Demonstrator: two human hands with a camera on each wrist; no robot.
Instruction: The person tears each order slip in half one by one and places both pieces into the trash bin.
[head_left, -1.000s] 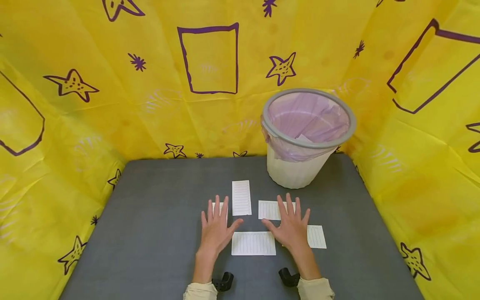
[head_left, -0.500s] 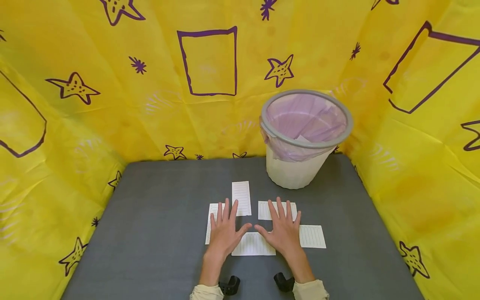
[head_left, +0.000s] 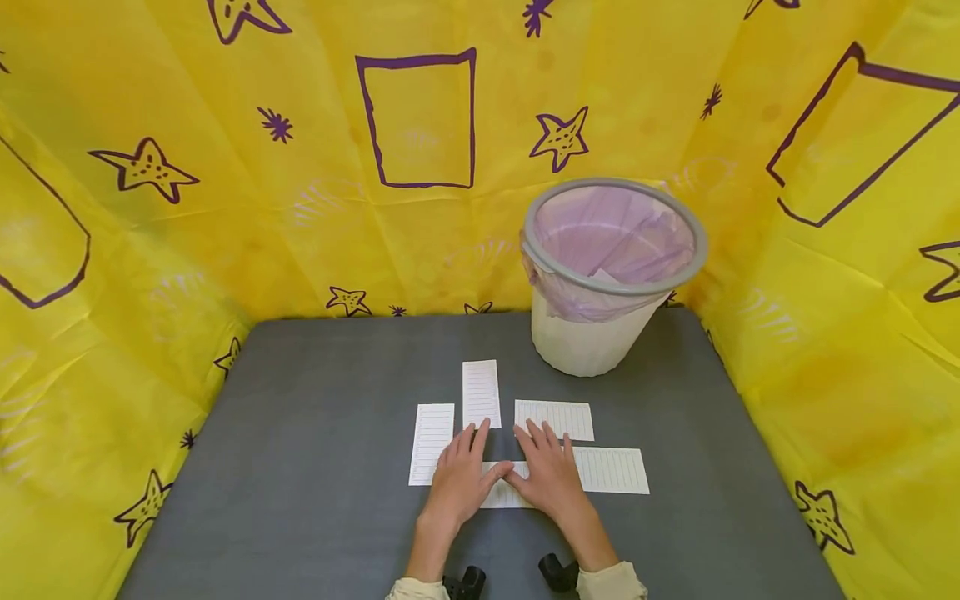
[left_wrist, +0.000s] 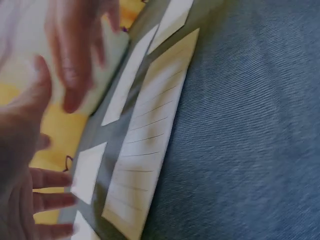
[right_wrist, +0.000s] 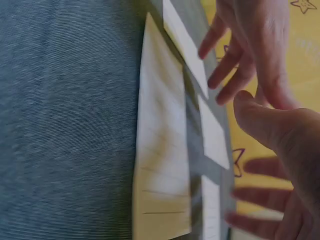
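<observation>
Several white ruled paper cards lie flat on the grey table. The nearest lined card is partly covered by my hands in the head view. My left hand is over that card's left end, between the left card and the upright far card. My right hand is over its right end, beside the upper right card and the lower right card. Both hands hold nothing, fingers extended and slightly bent. Both wrist views show them raised above the cards, thumb tips close together.
A white waste bin with a grey rim and pinkish liner stands at the back right, something white inside it. Yellow patterned cloth encloses the back and sides of the grey table.
My hands have moved inward toward each other until their thumbs meet in the head view. The left card has come fully into sight. The cards stay where they were.
</observation>
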